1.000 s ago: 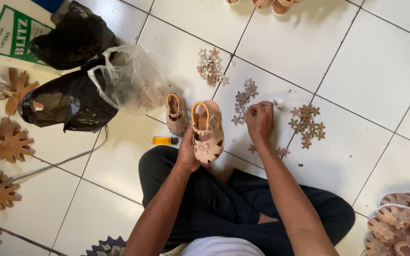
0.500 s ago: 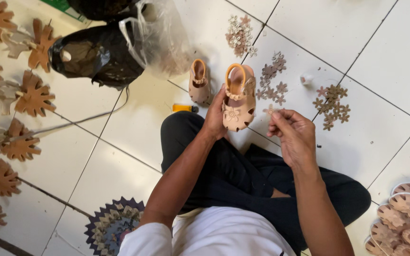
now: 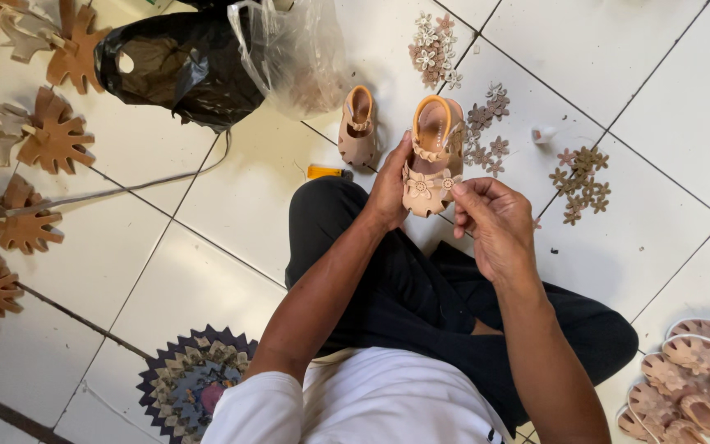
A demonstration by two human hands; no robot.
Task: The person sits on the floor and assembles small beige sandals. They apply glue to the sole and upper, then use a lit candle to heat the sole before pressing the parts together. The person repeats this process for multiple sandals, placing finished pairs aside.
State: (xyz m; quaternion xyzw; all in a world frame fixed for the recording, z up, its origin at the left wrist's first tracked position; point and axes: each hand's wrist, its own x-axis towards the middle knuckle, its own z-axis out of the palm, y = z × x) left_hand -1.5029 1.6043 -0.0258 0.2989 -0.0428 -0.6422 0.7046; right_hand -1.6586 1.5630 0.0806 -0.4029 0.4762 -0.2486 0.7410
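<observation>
The left hand (image 3: 388,191) is closed around the side of a small tan child's sandal with an orange-lined heel strap (image 3: 431,156), holding it above the white tiled floor (image 3: 634,57), while the right hand (image 3: 493,222) pinches its fingertips (image 3: 458,188) together at the flower trim on the sandal's toe. Just left of it a matching tan sandal (image 3: 357,125) lies on the tiles beside a clear plastic bag (image 3: 293,53), and clusters of small flower-shaped trims (image 3: 582,171) lie to the right.

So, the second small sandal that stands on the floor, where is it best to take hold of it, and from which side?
Probably at the heel end of the small sandal, from above: its raised orange heel strap arches over the open footbed, so fingers can pinch it. The clear bag crowds its left side.
</observation>
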